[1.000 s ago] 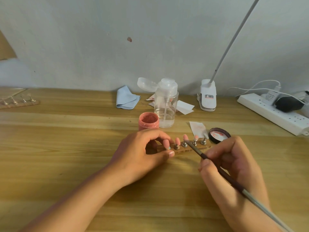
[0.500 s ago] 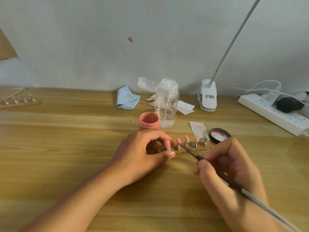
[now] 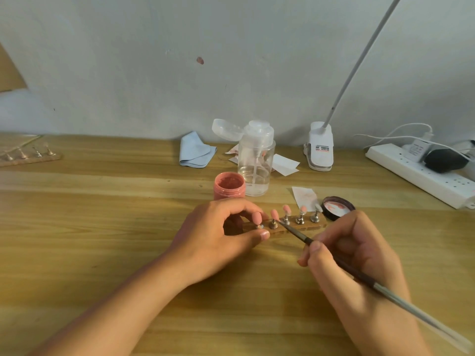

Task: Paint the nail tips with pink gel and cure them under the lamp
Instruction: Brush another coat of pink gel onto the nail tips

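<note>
A wooden nail-tip holder (image 3: 305, 228) lies mid-table with several metal stands; most carry pink-painted nail tips (image 3: 286, 209), and the rightmost tip looks pale. My left hand (image 3: 218, 240) grips the holder's left end between thumb and fingers. My right hand (image 3: 352, 255) pinches a long thin brush (image 3: 365, 280), whose tip touches the second nail tip from the left (image 3: 274, 215). An open pink gel jar (image 3: 229, 185) stands just behind my left hand. Its dark lid (image 3: 337, 206) lies to the right of the holder. The clip-on lamp (image 3: 320, 150) stands at the back.
A clear pump bottle (image 3: 255, 160) stands behind the jar, with a blue cloth (image 3: 195, 152) and white paper wipes (image 3: 304, 195) nearby. A white power strip (image 3: 421, 176) with plugs lies at the back right. A second holder (image 3: 28, 156) sits far left.
The brush tip has moved left along the row, from the third nail tip to the second. My left hand has kept its hold on the holder.
</note>
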